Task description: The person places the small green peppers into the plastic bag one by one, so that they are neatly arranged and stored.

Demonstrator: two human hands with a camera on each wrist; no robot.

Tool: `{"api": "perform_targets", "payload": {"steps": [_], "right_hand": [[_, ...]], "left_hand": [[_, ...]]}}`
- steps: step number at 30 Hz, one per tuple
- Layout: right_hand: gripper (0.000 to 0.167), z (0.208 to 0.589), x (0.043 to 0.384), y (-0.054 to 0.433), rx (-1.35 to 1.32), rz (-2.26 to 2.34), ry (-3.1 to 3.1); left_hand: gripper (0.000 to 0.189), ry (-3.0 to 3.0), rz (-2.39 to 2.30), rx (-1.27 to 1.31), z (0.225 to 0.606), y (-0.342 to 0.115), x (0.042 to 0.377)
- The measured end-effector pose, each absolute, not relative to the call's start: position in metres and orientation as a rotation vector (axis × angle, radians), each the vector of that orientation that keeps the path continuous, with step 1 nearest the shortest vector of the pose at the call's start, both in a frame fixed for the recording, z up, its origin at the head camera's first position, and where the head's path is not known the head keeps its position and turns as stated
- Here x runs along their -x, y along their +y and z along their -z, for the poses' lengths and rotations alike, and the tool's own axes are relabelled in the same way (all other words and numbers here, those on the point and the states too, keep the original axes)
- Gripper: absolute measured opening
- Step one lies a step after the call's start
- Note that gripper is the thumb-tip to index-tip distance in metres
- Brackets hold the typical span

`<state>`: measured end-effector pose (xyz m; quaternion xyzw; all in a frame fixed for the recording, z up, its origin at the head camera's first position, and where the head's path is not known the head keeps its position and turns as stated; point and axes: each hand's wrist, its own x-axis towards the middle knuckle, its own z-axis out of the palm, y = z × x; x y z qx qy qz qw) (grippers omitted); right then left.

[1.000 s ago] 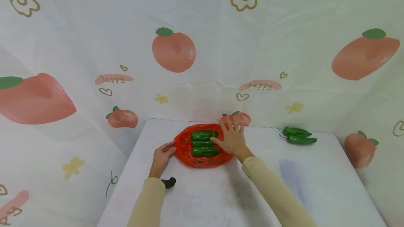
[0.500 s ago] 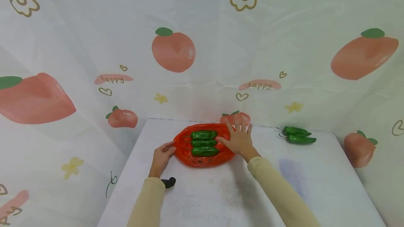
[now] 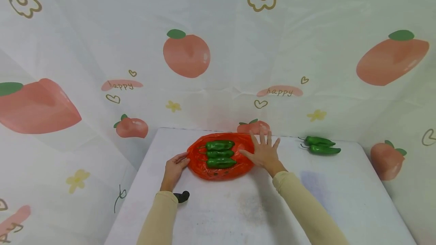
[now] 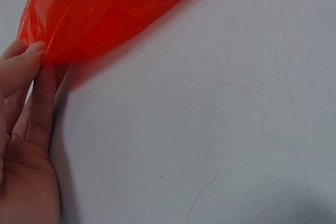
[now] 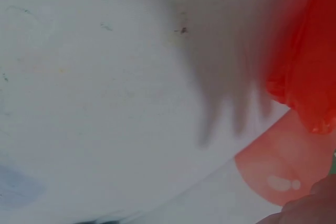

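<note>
A red plastic bag [image 3: 204,174] lies spread on the table, with three green peppers [image 3: 220,154] side by side on it, their stems toward the left. At its left edge my left hand [image 3: 173,171] pinches the plastic between thumb and fingers; the left wrist view shows the gathered bag [image 4: 94,30] at the fingertips. My right hand [image 3: 265,155] is over the bag's right edge, fingers straight and spread wide, holding nothing. Whether it touches the plastic cannot be told. Only a blurred part of the right hand [image 5: 310,205] enters the right wrist view.
Two more green peppers [image 3: 320,146] lie together at the table's back right. A dark, curved object [image 3: 183,196] sits beside the left wrist, partly hidden by the sleeve. Behind the white table [image 3: 231,214] hangs a fruit-printed cloth [image 3: 225,48].
My right hand has moved to the right, away from the peppers toward the bag's right edge, fingers still spread. The left hand stays at the left edge, and the peppers keep their place.
</note>
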<state>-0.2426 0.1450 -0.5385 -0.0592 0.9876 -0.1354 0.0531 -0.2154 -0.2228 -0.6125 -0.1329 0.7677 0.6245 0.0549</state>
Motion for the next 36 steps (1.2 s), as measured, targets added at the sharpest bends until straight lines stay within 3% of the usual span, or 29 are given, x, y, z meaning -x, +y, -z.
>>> {"api": "perform_targets", "payload": {"steps": [36], "right_hand": [[0.096,0.576,0.227,0.218,0.145,0.368,3.023]], "left_hand": [[0.038,2.356,-1.848,0.439,0.612,-0.222,0.215]]}}
